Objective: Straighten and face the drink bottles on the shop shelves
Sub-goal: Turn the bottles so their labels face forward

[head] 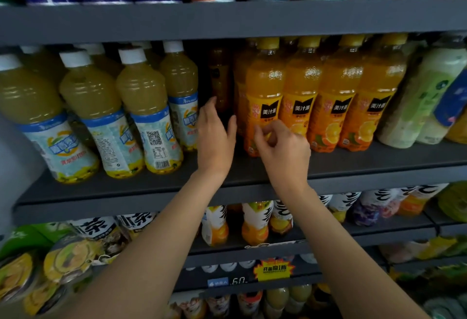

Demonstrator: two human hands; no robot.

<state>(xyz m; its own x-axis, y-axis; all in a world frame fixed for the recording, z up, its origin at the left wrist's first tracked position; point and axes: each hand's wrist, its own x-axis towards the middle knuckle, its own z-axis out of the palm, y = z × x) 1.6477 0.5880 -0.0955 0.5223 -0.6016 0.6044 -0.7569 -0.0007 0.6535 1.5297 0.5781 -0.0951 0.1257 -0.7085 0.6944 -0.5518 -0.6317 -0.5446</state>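
Facing the orange juice row: the right hand pinches the front orange bottle; the left hand, fingers released, reaches toward the set-back bottle (likely pulled forward next).

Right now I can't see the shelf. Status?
Left hand open, reaching into gap. Right hand curled at leftmost orange bottle. One bottle sits far back.

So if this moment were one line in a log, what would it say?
left hand: open, reaching into gap | right hand: fingers curled at front orange juice bottle | dark bottle: set back | shelf: middle
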